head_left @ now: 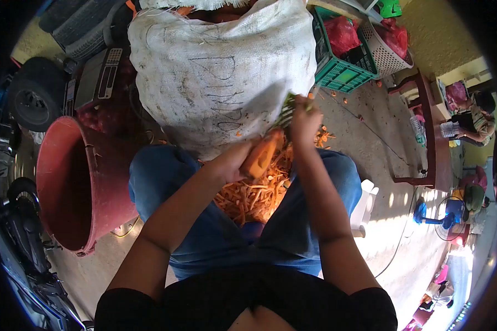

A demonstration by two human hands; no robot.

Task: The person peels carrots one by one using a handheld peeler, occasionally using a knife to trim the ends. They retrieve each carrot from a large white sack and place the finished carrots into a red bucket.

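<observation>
– Concrete floor (392, 132), sun patches off to the right, lots of stuff around. What's in the hands?

– Carrot (261, 155), held out over the gap between the knees, right by the sack. Left hand (234, 164) has its fingers wrapped round it.

– And the right?

– Right hand (305, 122) is up at the carrot's far end, fingers clenched on a green thing (286, 110). Too blurry to say what it is tbh.

– What's under the carrot?

– Heap of orange strips (248, 203) between the jeans (328, 179), more scraps next to the right knee.

– And past that?

– Big white sack (221, 71) straight ahead, dark writing on it. Red tub (102, 187) beside the left knee, scale (96, 80) and tyre (36, 94) beyond it, motorbike (30, 237) at the far left edge.

– Right side?

– Green crate (348, 80) and white basket (384, 52), each with a red bag in it. Then a wooden table (437, 138), a blue fan (453, 212), and another person (483, 124) behind the table with something clear at their hands.
</observation>
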